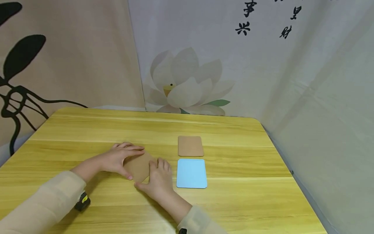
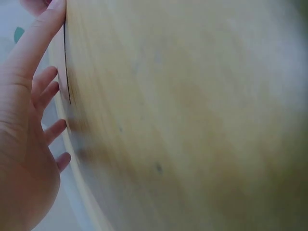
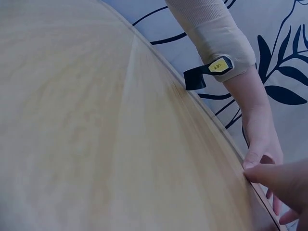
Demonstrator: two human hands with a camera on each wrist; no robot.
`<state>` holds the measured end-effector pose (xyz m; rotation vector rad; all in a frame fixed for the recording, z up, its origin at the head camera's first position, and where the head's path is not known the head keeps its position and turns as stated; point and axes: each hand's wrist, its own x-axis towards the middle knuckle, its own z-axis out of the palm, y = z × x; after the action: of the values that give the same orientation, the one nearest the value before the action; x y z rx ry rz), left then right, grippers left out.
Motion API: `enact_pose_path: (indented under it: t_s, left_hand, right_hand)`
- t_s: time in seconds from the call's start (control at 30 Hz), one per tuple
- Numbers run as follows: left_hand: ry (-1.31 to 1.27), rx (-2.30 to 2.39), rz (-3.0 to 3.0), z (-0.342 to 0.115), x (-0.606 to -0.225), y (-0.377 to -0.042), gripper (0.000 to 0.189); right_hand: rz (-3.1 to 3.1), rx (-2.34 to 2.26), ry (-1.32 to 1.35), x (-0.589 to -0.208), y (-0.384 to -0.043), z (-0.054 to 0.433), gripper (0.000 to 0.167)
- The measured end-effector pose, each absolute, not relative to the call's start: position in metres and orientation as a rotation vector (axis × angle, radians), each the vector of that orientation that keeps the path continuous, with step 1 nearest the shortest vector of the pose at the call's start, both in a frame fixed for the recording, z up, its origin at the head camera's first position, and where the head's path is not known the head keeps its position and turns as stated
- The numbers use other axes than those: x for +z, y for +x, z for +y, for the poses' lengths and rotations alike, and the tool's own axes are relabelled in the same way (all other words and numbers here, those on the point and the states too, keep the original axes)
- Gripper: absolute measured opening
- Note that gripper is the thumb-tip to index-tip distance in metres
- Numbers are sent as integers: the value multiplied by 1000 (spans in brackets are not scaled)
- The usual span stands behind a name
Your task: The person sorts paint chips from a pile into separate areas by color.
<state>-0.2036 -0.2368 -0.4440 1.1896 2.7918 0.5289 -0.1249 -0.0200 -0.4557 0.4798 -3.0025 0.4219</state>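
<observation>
A brown square card (image 1: 139, 167) lies turned at an angle between the two hands, left of the table's middle. My left hand (image 1: 119, 159) holds its left side, thumb at the lower edge and fingers along the upper edge. Thumb and fingers of my right hand (image 1: 160, 180) hold the lower right side. In the left wrist view, the left hand (image 2: 29, 125) shows its thumb near the card's thin edge. The right hand (image 3: 284, 187) has its thumb close to the left thumb in the right wrist view. Both hands partly cover the card.
Right of the hands, a light blue square card (image 1: 191, 173) lies just in front of a second brown square card (image 1: 190, 146). The wooden table (image 1: 248, 201) has rounded far corners. Printed cloth (image 1: 263, 81) hangs behind and beside it.
</observation>
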Motion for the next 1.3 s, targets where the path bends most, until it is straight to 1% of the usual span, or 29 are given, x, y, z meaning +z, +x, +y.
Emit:
enact_pose_path:
  t_s: [0.43,0.8,1.3]
  left_hand:
    - [1192,559,2777,-237,-445,-203,101]
    - [1242,548,2751,-231,-439,-204,101]
    - [1254,521,2756,-229,-437,-206,101]
  right_hand:
    - [-2976,488,464,-455,-124,-23,80]
    - [-2979,677,377,-455,-129,-23,83]
    - [-2948,752,411,-454,-131,-21,88]
